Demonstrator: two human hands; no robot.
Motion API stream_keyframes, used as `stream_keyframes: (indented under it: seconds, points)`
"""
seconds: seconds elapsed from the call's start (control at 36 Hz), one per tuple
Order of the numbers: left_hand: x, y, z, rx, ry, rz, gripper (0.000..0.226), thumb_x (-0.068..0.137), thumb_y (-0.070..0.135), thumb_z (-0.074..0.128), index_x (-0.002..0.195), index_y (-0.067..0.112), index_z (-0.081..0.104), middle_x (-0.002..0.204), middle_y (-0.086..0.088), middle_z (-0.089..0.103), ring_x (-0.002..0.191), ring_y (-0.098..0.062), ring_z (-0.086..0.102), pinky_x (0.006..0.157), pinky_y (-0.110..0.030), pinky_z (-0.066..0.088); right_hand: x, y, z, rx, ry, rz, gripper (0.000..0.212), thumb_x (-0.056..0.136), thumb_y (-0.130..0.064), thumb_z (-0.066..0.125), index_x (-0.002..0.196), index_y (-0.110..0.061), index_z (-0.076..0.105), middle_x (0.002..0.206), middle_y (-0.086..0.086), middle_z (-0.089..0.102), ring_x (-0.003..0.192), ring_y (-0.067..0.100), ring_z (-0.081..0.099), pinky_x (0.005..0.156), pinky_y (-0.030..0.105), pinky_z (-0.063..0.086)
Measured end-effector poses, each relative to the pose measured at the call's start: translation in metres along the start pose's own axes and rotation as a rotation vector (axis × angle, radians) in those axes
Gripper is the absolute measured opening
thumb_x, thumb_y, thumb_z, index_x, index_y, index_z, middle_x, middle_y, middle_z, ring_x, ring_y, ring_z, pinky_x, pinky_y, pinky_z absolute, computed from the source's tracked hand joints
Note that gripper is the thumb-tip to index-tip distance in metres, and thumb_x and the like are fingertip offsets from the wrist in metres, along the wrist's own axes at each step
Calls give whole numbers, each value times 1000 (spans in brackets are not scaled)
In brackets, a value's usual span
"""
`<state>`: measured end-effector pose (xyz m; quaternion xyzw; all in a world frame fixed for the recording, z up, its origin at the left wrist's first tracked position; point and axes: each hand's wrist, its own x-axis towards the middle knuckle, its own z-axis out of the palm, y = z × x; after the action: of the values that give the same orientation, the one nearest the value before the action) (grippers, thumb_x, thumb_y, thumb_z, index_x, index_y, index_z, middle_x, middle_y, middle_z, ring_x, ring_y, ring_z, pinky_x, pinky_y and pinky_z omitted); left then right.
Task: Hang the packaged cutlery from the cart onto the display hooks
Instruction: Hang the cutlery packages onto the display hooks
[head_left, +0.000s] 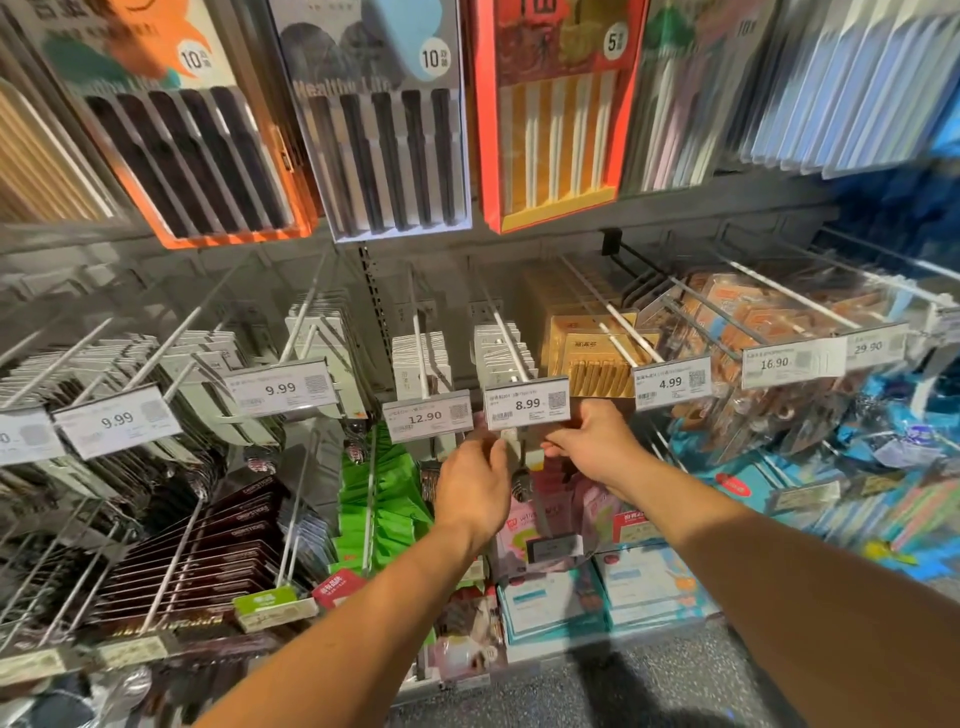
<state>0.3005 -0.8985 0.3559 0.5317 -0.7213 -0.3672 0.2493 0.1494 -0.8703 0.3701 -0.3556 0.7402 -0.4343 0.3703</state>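
Head view: both hands reach up to a display hook carrying the price tag "8.99". Left hand and right hand meet just below that tag, each pinching one side of a pale cutlery package. Left fingers curl round its left edge; right thumb and fingers grip its right edge. Package top sits just under the tag, at the front end of the hook; whether the hook already passes through its hanging hole I cannot tell, tag hides it. A dark utensil end shows below the package between the two wrists.

Further back on the same hook hang white packs. Neighbouring hook to the left bears a tag "12.90", the one to the right "4.99". Upper row holds boxed chopsticks: orange box, grey box, red box. Green packs hang below left of the hands.
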Motion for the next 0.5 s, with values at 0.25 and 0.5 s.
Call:
stream_keyframes:
  seconds: [0.25,0.5]
  points:
    - [-11,-23,-8,124,-141,-40,27,100,14,46,124,11,58,125,-7,63,108,-20,58,92,-30,47,14,-14,21,86,158,86,24,89,-2,67,91,-17,48,105,-1,57,102,17,53,89,27,46]
    - [-26,-24,-7,145,-202,-6,24,96,14,50,117,11,61,121,-7,66,106,-21,60,92,-29,47,-6,5,23,5,209,69,25,80,-8,75,88,-24,57,93,0,68,89,21,66,85,35,54]
